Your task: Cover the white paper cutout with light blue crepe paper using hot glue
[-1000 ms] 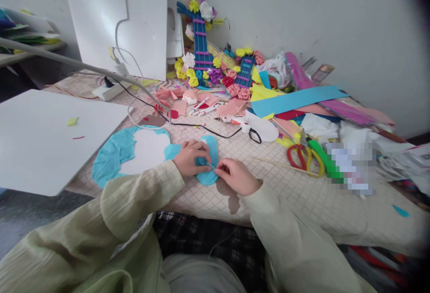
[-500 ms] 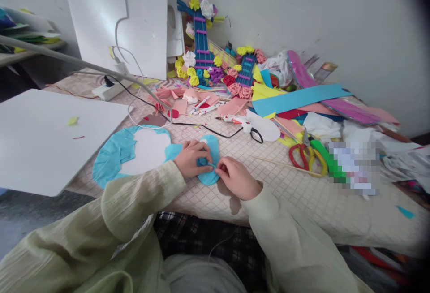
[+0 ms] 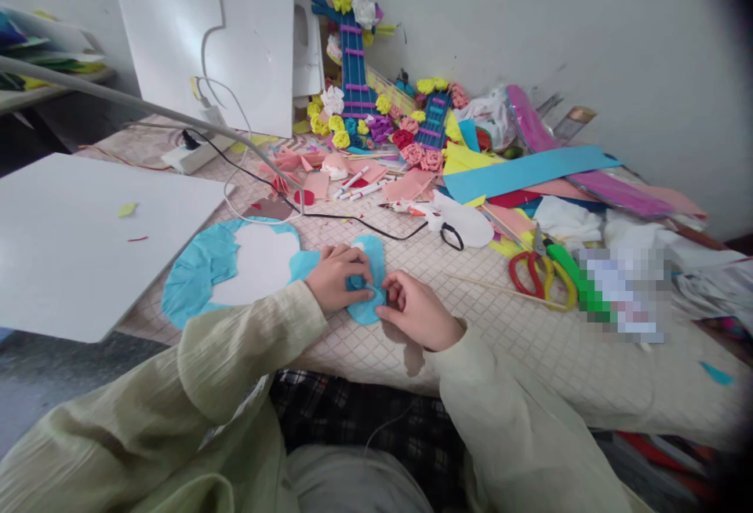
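My left hand [image 3: 336, 277] is curled over a small rolled blue strip [image 3: 356, 282] and holds it against a blue oval piece [image 3: 372, 254] near the table's front edge. My right hand [image 3: 415, 310] rests just to the right, fingers bent, pinching the free end of the same strip. Both hands lie on the quilted tablecloth [image 3: 506, 340]. Left of my hands sits a blue-edged white cutout [image 3: 235, 266].
A white foam board [image 3: 76, 238] overhangs the table at left. Red-and-yellow scissors [image 3: 538, 278] and green-handled scissors [image 3: 568, 274] lie at right, beside a thin stick [image 3: 500, 290]. Coloured foam sheets, paper flowers [image 3: 376, 125] and a black cable [image 3: 353, 223] crowd the back.
My right hand has shifted slightly left and closer to my left hand, drawing the blue strip tighter into its roll. The view has drifted a little.
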Tool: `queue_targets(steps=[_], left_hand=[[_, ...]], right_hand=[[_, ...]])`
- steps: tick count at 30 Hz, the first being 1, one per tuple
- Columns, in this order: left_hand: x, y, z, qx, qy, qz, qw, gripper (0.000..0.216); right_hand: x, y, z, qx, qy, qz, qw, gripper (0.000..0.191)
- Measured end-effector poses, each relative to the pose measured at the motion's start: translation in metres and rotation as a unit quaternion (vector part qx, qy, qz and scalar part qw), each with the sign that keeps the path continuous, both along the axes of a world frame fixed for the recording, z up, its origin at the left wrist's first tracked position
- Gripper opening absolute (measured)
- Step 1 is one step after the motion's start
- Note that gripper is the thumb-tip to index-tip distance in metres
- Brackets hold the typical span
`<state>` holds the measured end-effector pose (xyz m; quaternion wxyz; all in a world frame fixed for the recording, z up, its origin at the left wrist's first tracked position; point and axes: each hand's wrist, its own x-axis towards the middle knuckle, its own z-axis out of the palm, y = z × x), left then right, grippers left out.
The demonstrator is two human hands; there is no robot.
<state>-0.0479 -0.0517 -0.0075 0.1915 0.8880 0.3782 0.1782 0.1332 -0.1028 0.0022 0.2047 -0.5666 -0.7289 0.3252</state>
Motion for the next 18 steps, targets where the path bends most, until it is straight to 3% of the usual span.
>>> queue_targets(steps=[7, 13, 18], left_hand=[[0.001, 0.001, -0.002, 0.0, -0.012, 0.013, 1.0, 0.028], [0.001, 0.005, 0.0, -0.04, -0.004, 0.025, 0.999, 0.029], [0.003, 0.006, 0.0, -0.05, -0.013, 0.034, 0.998, 0.024]], right_hand=[[0.001, 0.01, 0.0, -0.012, -0.001, -0.002, 1.0, 0.029], [0.005, 0.019, -0.005, -0.027, 0.016, 0.024, 0.999, 0.017], [0.005, 0.01, -0.01, 0.051, 0.008, 0.005, 0.999, 0.023]])
